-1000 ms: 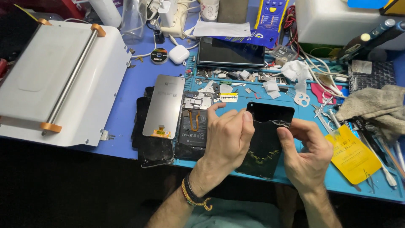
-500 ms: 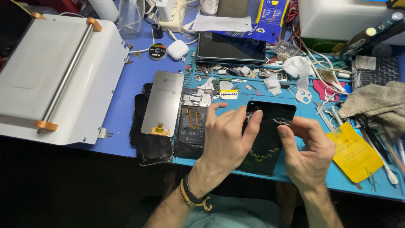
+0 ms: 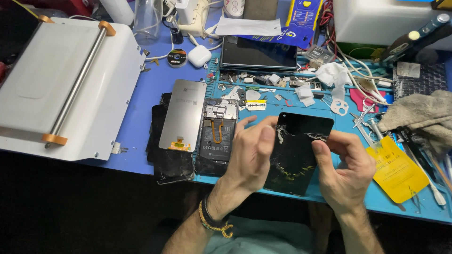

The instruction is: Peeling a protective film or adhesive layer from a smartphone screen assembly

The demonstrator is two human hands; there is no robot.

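Hands: both meet at the lower middle of the frame, and together they hold 1 black glass panel.
Left hand [image 3: 252, 153]: it is closed on the left edge of the panel, with the thumb laid along the top corner, likely to keep the panel from tipping.
Right hand [image 3: 346, 171]: it grips the right edge of the panel, with the thumb pressed near a cracked spot, likely to feel or pick at it.
Black glass panel [image 3: 297, 153]: it is tilted up off the mat between the 2 hands; it shows white cracks near the top and yellow glue lines lower down.
Blue mat [image 3: 141, 127]: it covers the table, so small parts are easy to see on it.
Open phone [image 3: 217, 134]: it lies flat just left of the left hand, with its inside parts and an orange strip showing.
Silver screen back [image 3: 183, 115]: it lies flat next to the open phone, on top of a dark broken panel.
White machine [image 3: 61, 84]: it fills the upper left of the frame, with a metal bar and orange ends.
Dark tablet [image 3: 259, 52]: it lies at the top middle, well away from the hands.
Yellow card [image 3: 395, 171]: it lies just right of the right hand.
Grey cloth [image 3: 419, 117]: it is bunched up at the right side.
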